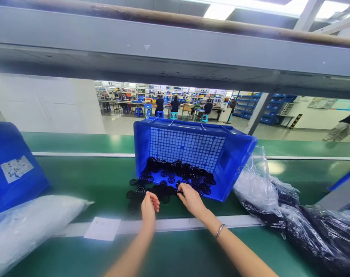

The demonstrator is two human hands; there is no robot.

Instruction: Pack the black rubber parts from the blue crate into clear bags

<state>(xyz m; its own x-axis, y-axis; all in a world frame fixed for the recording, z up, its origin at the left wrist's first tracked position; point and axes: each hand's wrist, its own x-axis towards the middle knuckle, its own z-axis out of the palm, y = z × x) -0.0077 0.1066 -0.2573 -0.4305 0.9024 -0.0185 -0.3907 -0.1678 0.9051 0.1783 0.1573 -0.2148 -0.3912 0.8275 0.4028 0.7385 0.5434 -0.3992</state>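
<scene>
A blue plastic crate [239, 157] lies tipped on its side, its opening facing me. Many black round plastic parts [171, 180], ring-like or disc-like, lie inside along its lower wall and spill onto the green surface. My right hand [190, 200] is at the crate's front lip, thumb and fingers pinched together around a black round part that is mostly hidden. To its left, my left hand [150, 206] hovers beside the spilled parts, its fingers loosely curled and apart from the thumb. Nothing shows in that hand.
Bags of black parts [281, 204] in clear plastic lie at right. A filled white plastic bag [39, 219] and another blue crate [13, 165] stand left. A paper card [102, 228] lies on the white strip. A grey shelf beam [175, 46] crosses overhead; people sit at far benches.
</scene>
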